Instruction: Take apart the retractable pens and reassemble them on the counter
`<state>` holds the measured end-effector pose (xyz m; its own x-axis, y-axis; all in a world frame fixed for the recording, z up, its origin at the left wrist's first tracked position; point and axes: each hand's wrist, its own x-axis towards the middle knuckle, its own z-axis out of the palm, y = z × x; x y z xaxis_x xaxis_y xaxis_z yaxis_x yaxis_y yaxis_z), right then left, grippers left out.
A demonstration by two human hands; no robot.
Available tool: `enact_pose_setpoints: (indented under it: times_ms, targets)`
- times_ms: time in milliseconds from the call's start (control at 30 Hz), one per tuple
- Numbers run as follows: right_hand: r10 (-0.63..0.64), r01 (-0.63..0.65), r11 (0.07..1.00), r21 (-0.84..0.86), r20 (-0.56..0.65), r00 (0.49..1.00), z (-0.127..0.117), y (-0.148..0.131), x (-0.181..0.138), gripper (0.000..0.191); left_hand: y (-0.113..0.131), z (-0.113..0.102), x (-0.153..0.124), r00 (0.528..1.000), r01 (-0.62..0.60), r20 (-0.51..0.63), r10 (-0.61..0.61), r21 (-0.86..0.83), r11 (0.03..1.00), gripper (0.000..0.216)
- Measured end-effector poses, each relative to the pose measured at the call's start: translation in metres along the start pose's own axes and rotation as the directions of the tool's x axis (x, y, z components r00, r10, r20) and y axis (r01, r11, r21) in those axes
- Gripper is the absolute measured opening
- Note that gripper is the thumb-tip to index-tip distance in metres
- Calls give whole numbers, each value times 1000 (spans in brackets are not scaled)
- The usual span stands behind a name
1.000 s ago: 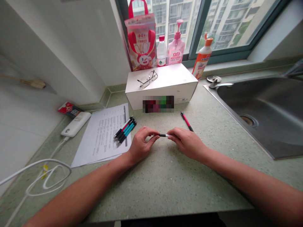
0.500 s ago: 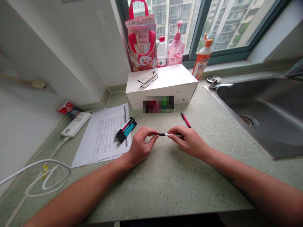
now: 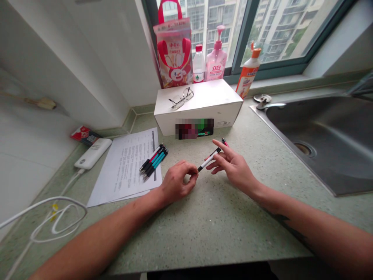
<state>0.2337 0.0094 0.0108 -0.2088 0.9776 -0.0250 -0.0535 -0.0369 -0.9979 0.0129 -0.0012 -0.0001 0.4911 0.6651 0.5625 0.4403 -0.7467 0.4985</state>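
A white pen with black ends [image 3: 208, 160] slants up to the right above the counter. My left hand [image 3: 179, 181] is closed, with thumb and forefinger pinching the pen's lower black end. Beside the pen's upper end, my right hand [image 3: 236, 167] has its fingers stretched out and apart; whether a fingertip touches the pen I cannot tell. A red pen with a black end [image 3: 224, 142] lies behind my right hand, mostly hidden by it. Several pens in black, white, red and turquoise [image 3: 154, 161] lie side by side on printed paper [image 3: 122, 171] to the left.
A white box [image 3: 201, 97] carrying eyeglasses [image 3: 182, 98] stands at the back. Behind it are a bag [image 3: 175, 58], a small bottle [image 3: 198, 66], a pump bottle [image 3: 216, 58] and an orange-capped bottle [image 3: 247, 74]. Left lies a power bank [image 3: 93, 153] with cable; right is a sink [image 3: 320, 136].
The pen has swung from nearly level to slanting up to the right. My right hand has let go its pinch and spread its fingers, while my left hand keeps hold.
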Motion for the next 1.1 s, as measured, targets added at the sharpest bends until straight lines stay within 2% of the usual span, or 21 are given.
enact_pose_setpoints:
  times_ms: [267, 433, 567, 700, 833, 900, 1000, 1067, 1100]
  targets:
    - [-47, 47, 999, -13, -7, 999, 1, 2, -1, 74, -1, 1, -1, 1000, 11, 15, -11, -9, 1000, 9]
    - [-58, 59, 997, -47, 8, 998, 0, 2, -1, 66, -2, 0, -1, 999, -14, 50, 14, -12, 1000, 10]
    - [-76, 75, 996, -44, -17, 997, 1, 1, -2, 71, -3, 1, -1, 1000, 0, 30, 1, -23, 1000, 10]
    - [-76, 77, 994, -79, 14, 997, 0, -1, -2, 67, -2, 0, -1, 999, -27, 41, 27, -17, 999, 11]
    - [-44, 44, 999, -20, 11, 999, 1, -3, -3, 82, -2, 0, -1, 1000, -2, 25, 2, -21, 1000, 10]
    - [-9, 8, 1000, 25, 56, 998, 3, -4, -4, 84, -2, 0, -1, 1000, 14, 11, -13, -26, 1000, 8]
    - [24, -27, 999, 19, 150, 988, 6, -5, -6, 60, -3, 0, -1, 1000, -3, 19, 4, -43, 999, 6]
    - [-5, 10, 999, -36, 136, 991, 4, -5, -5, 47, -3, -1, -1, 999, -18, 34, 19, -45, 999, 5]
    - [-40, 48, 995, -87, 91, 995, 2, -5, -4, 45, -3, -1, 0, 999, -16, 34, 18, -44, 999, 7]
